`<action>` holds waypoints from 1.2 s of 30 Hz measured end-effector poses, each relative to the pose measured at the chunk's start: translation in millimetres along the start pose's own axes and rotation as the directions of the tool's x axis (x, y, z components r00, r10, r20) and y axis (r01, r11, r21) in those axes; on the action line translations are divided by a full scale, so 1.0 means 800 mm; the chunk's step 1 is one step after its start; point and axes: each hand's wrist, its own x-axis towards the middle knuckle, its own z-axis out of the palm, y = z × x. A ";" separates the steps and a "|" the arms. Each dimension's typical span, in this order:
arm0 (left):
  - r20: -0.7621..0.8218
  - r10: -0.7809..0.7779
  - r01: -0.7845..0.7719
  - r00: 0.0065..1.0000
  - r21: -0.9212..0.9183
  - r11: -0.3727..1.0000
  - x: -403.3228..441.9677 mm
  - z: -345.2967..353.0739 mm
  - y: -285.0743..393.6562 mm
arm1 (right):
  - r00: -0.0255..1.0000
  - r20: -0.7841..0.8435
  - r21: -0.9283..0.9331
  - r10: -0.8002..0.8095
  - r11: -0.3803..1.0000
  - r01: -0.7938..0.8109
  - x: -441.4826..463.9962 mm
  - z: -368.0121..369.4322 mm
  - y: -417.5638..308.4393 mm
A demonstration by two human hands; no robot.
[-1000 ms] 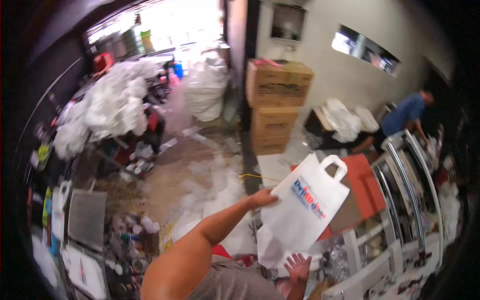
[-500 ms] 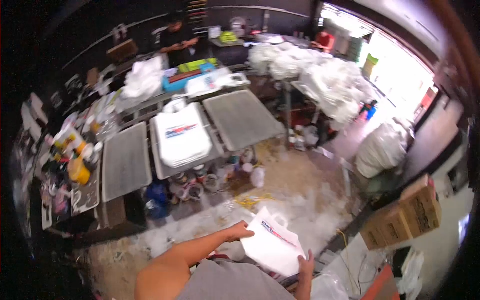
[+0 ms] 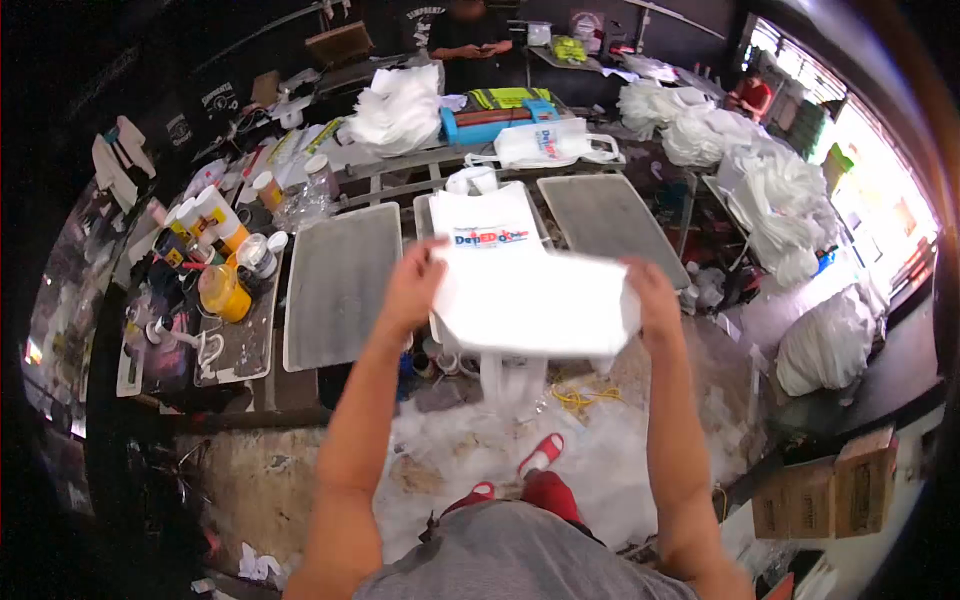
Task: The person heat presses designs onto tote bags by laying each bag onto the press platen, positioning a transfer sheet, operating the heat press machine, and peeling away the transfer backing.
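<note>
Stretched between my two hands is a white tote bag (image 3: 540, 305), its plain side up and its handles hanging down toward the floor. My left hand (image 3: 412, 288) pinches the bag's left corner, and my right hand (image 3: 655, 300) grips the right corner. Just beyond it, printed white bags (image 3: 485, 212) lie on the middle board of the bench, their red and blue lettering showing. The held bag covers their lower part. Grey flat boards, one on the left (image 3: 343, 290) and one on the right (image 3: 605, 220), flank them.
Bottles and a yellow jug (image 3: 225, 293) crowd the bench's left end. Behind are a white bag pile (image 3: 395, 110) and a blue tray (image 3: 500, 122). More bags (image 3: 770, 190) cover a right-hand table. Cardboard boxes (image 3: 825, 490) stand lower right. Two people (image 3: 470, 45) are in the background.
Both hands have swung from low near my body up over the bench, carrying the bag. Its printed side was visible before; now a plain side shows. My view has turned left.
</note>
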 end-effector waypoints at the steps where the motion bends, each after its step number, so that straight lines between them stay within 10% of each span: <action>1: -0.027 0.122 -0.123 0.992 -0.065 0.990 0.010 -0.007 0.045 | 0.990 0.018 0.041 -0.142 0.989 0.142 0.023 0.017 -0.038; 7: -0.185 0.530 -0.512 0.827 0.139 0.847 0.061 -0.018 0.103 | 0.913 0.072 0.211 -0.403 0.900 0.381 0.143 0.054 -0.074; 15: -0.290 0.018 0.043 0.957 0.200 0.979 0.156 -0.035 -0.174 | 0.971 0.235 -0.082 0.052 0.996 -0.034 0.283 0.091 0.173; 19: -0.401 -0.336 0.506 0.853 0.470 0.723 0.157 -0.025 -0.336 | 0.927 0.187 -0.485 0.325 0.851 -0.200 0.276 0.100 0.330; 23: -0.321 -0.506 0.590 0.800 0.575 0.567 0.139 -0.020 -0.394 | 0.975 0.034 -0.609 0.218 0.779 -0.153 0.265 0.104 0.420; 28: -0.239 -0.585 0.631 0.775 0.234 0.740 0.149 -0.036 -0.394 | 0.942 -0.040 -0.446 0.332 0.838 -0.315 0.266 0.116 0.368; 36: -0.185 -0.559 0.588 0.809 0.300 0.751 0.171 -0.041 -0.379 | 0.960 -0.198 -0.497 0.198 0.824 -0.272 0.250 0.140 0.392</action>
